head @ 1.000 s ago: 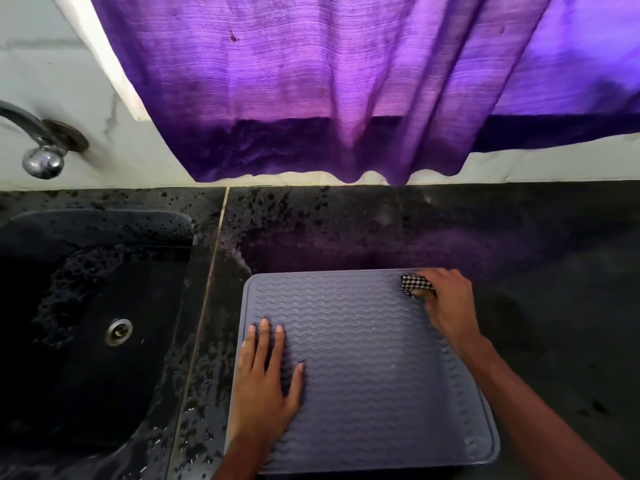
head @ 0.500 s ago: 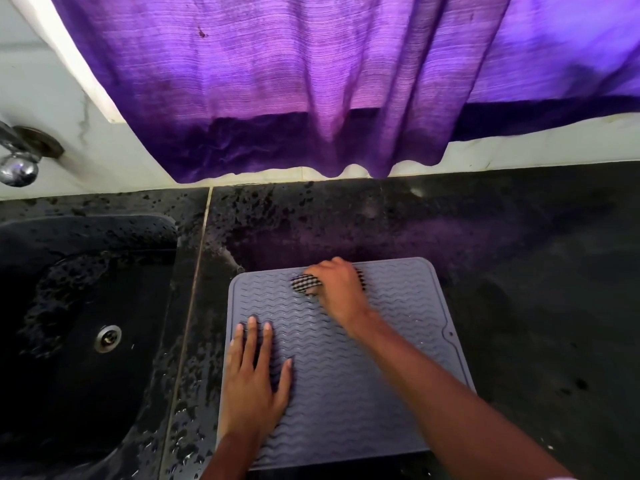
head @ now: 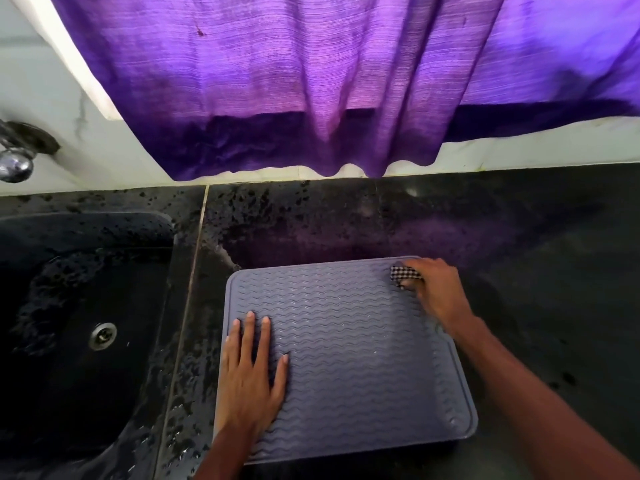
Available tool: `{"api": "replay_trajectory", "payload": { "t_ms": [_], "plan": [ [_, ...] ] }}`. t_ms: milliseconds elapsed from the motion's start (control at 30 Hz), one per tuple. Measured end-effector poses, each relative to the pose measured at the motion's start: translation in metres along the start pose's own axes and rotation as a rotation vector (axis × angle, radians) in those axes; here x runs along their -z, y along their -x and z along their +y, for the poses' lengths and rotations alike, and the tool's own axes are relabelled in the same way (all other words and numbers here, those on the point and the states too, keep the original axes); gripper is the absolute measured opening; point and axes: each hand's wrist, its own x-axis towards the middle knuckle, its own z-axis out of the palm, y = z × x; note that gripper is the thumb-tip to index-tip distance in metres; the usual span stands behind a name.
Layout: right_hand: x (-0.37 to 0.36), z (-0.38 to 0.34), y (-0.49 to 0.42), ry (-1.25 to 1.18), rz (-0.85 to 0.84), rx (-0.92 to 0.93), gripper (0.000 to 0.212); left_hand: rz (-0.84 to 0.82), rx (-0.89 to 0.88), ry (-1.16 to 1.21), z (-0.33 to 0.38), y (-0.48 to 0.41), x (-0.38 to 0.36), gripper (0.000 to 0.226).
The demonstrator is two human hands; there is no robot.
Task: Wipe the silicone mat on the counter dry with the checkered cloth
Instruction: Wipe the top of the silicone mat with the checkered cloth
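Flat and spread, my left hand (head: 249,379) presses palm-down on the near left part of the silicone mat (head: 363,358), low in the centre of the frame, fingers straight and holding nothing. I judge it is there to pin the mat so it does not slide on the wet counter while the other hand rubs. Small bright droplets show across the mat's wavy ridges, mostly through the middle and toward the right edge, so by my reckoning a good share of the drying is not yet done. Farther up, at the mat's far right corner, my right hand (head: 438,292) is curled round the checkered cloth (head: 403,273), bunched into a small wad with only a black-and-white tip poking out to the left from under my fingers. Wadding it gives a firm pad to push into the grooves and along the raised rim. How hard it bears on the mat I cannot tell. Around the mat lies the dark counter (head: 536,254), spattered with water near the seam on its left and drier-looking to the right. At the left of the frame sits the black sink (head: 52,375) with its metal drain (head: 102,336). Beyond, a chrome tap (head: 15,164) shows at the left edge, and a purple curtain (head: 294,81) hangs across the top, its hem just above the counter's back edge.
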Motion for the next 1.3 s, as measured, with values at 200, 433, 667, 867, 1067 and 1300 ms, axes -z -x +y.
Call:
{"api": "replay_trajectory", "payload": {
  "t_ms": [200, 433, 667, 867, 1067, 1300],
  "plan": [
    [-0.021, -0.022, -0.003, -0.147, 0.042, 0.034, 0.036, -0.024, -0.002, 0.004, 0.0, -0.001, 0.001, 0.074],
    [-0.058, -0.11, -0.014, -0.205, -0.057, 0.125, 0.035, -0.038, 0.008, 0.01, 0.0, -0.001, 0.004, 0.073],
    [-0.074, -0.162, -0.023, -0.186, -0.119, 0.229, 0.031, -0.055, -0.001, -0.01, 0.0, -0.002, 0.004, 0.073],
    [-0.066, -0.173, -0.027, -0.179, -0.216, 0.29, 0.022, -0.07, -0.003, -0.019, -0.001, 0.0, 0.003, 0.074],
    [-0.032, -0.091, -0.009, -0.133, -0.049, 0.155, 0.037, -0.078, 0.005, -0.045, 0.0, 0.0, 0.003, 0.075],
    [-0.034, -0.067, -0.002, -0.128, -0.054, 0.09, 0.039, -0.1, 0.004, -0.085, 0.002, -0.001, 0.006, 0.073]
  ]
}}
